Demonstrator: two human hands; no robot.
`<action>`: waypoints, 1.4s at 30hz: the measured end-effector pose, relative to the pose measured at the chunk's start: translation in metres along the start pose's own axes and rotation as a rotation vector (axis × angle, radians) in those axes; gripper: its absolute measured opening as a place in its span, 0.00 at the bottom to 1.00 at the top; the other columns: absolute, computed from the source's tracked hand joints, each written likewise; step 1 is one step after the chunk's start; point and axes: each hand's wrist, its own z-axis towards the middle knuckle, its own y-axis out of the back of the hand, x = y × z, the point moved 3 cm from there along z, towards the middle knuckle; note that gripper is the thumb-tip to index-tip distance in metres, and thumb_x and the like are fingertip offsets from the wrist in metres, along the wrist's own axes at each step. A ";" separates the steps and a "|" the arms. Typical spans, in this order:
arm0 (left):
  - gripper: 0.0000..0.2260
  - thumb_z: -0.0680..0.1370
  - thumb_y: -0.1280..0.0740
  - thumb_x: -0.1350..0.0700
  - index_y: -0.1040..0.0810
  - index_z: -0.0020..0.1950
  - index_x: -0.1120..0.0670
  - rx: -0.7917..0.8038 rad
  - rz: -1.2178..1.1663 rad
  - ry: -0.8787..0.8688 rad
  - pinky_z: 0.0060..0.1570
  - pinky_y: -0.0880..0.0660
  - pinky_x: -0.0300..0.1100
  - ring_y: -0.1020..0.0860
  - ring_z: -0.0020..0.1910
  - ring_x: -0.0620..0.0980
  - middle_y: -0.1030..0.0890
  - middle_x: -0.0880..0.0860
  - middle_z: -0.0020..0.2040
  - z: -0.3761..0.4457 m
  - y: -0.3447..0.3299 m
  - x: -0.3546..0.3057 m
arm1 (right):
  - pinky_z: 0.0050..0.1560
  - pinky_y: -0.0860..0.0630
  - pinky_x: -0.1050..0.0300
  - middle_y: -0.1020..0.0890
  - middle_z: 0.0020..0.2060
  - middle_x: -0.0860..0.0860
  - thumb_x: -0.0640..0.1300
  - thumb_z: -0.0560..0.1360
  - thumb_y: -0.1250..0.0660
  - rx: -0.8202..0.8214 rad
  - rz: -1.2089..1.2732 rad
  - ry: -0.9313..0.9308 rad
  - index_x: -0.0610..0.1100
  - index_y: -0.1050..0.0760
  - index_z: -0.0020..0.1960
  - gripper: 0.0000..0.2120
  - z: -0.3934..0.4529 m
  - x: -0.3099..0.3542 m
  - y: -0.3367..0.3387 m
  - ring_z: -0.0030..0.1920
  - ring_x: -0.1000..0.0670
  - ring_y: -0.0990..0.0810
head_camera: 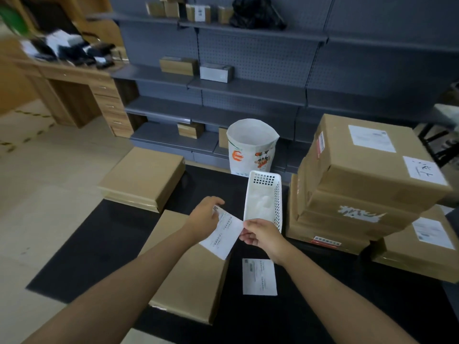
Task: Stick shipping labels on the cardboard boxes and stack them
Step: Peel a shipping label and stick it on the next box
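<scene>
Left hand [207, 217]: pinches the shipping label [223, 234] at its far edge.
Right hand [260, 234]: pinches its near corner, probably peeling the backing.
Label: held above the unlabelled box [188, 276].
Next: press it flat on that lid, then stack onto the labelled boxes [367, 170].
</scene>
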 end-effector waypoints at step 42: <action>0.09 0.78 0.33 0.59 0.17 0.56 0.54 0.079 -0.264 -0.292 0.54 0.23 0.40 0.20 0.48 0.42 0.16 0.48 0.49 -0.049 0.088 0.119 | 0.52 0.21 0.59 0.15 0.48 0.43 0.41 0.80 0.40 -0.185 0.207 0.134 0.34 0.21 0.55 0.13 0.006 -0.017 -0.199 0.51 0.47 0.16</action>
